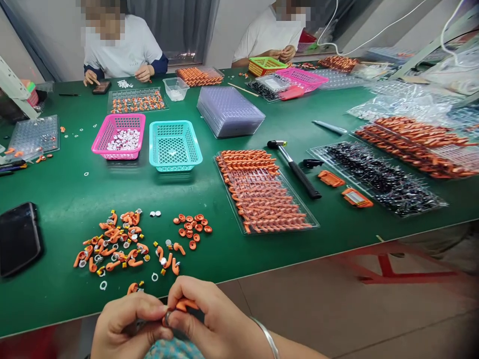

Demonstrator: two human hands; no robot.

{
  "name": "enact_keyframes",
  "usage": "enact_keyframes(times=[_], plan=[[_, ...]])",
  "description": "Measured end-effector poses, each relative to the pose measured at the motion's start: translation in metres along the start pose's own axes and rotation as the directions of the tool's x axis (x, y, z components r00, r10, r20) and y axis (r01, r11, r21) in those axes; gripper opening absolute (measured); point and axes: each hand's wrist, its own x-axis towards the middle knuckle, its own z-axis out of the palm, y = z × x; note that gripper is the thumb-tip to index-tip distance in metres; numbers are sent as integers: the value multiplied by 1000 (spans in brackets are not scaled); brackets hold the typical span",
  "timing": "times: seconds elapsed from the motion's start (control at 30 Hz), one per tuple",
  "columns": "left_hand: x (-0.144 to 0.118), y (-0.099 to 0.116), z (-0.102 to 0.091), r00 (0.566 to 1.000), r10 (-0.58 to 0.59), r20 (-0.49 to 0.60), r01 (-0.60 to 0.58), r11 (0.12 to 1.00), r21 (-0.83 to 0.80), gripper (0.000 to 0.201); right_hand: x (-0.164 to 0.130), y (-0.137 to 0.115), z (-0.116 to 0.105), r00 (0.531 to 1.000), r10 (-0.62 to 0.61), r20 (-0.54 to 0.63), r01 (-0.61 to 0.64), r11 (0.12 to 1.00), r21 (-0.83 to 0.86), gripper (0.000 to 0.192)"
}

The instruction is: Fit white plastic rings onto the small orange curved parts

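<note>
Just off the table's front edge, my left hand (129,321) and my right hand (207,311) meet over one orange earbud housing (187,303). The right thumb and fingers are closed round its stem. My left thumb and forefinger pinch at its round end, where a small silvery part shows; the fingers hide most of it. Beyond the hands lies a loose pile of orange earbud housings (112,264) with silver discs, yellow bits and white rings. To the right of the pile sit several orange round caps (189,227), and two silver discs (155,214) lie behind it.
Further back stand a pink basket (98,144) of white pieces, a turquoise basket (152,155) and stacked clear trays (234,112). Rightward lie a tray of orange parts (265,199), a hammer (299,174) and black wired parts (389,174). A phone (18,239) lies left. Two people sit opposite.
</note>
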Motion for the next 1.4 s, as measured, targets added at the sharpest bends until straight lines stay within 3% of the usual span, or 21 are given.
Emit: enact_keyframes(times=[0.17, 0.3, 0.37, 0.47, 0.57, 0.63, 0.7, 0.87, 1.07, 1.17, 1.3, 1.4], plan=[[-2, -4, 1, 1000, 14, 12, -14, 1000, 4, 31, -1, 4, 5, 999, -3, -45, 2, 1000, -22, 9], [0, -11, 1, 995, -102, -16, 100, 992, -77, 19, 2, 6, 3, 998, 49, -40, -47, 998, 47, 12], [2, -13, 0, 994, -104, -43, 101, 993, -64, 16, 4, 6, 1, 997, 60, -45, -57, 996, 65, 12], [3, -14, -2, 991, 124, -52, -116, 984, 134, 13, 4, 5, 0, 998, 6, -63, -7, 1000, -19, 10], [1, -16, -7, 917, 397, 42, -377, 828, 415, 11, 0, 6, 2, 996, -57, -75, 46, 989, -140, 10], [-2, -18, -10, 872, 471, 134, -463, 708, 533, 15, -2, 6, 3, 994, -76, -78, 61, 981, -183, 11], [-3, -19, -12, 857, 477, 195, -496, 658, 567, 15, -3, 5, 3, 995, -76, -70, 62, 981, -185, 11], [5, -10, -9, 878, 443, 182, -476, 764, 436, 8, 0, 3, -1, 1000, -6, -12, 5, 997, -81, 10], [10, -4, -8, 896, 397, 199, -441, 846, 300, 10, 9, 7, -4, 987, 123, 102, -143, 963, 226, 9], [9, -4, -10, 899, 376, 224, -429, 860, 275, 13, 9, 10, -2, 970, 176, 166, -227, 899, 375, 11], [8, -2, -10, 889, 366, 276, -428, 878, 215, 17, 7, 14, 5, 923, 265, 280, -381, 734, 562, 21], [7, -2, -8, 893, 350, 282, -396, 910, 125, 20, 4, 16, 13, 909, 315, 273, -417, 668, 617, 31]])
